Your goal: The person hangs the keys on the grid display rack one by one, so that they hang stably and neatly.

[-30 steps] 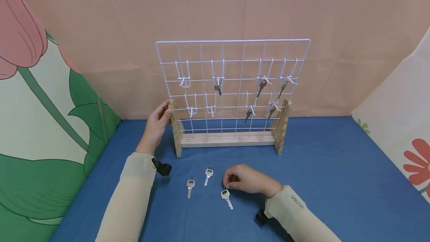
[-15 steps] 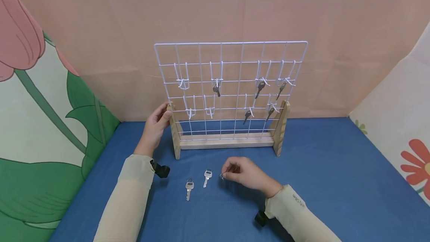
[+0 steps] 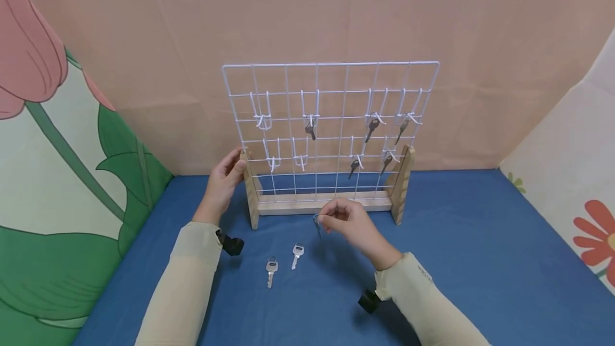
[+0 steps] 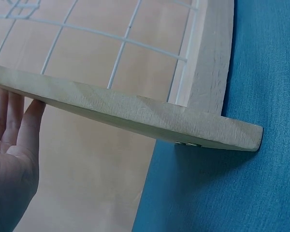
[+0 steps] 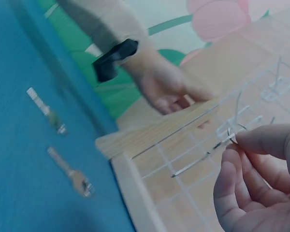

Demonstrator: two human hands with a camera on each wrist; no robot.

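The left arm, in a pale sleeve [image 3: 181,276], reaches forward and upward from the lower edge of the head view, leaning slightly right. A black wrist device [image 3: 231,245] sits at its cuff. The left hand [image 3: 222,186] is raised in a grip, thumb on the nearer side; the left wrist view shows part of its palm. The right forearm [image 3: 429,303] slants up and leftward from the lower right, and the right hand [image 3: 347,224] is lower and nearer the body, thumb and forefinger pinched together, remaining fingers bent towards the palm.
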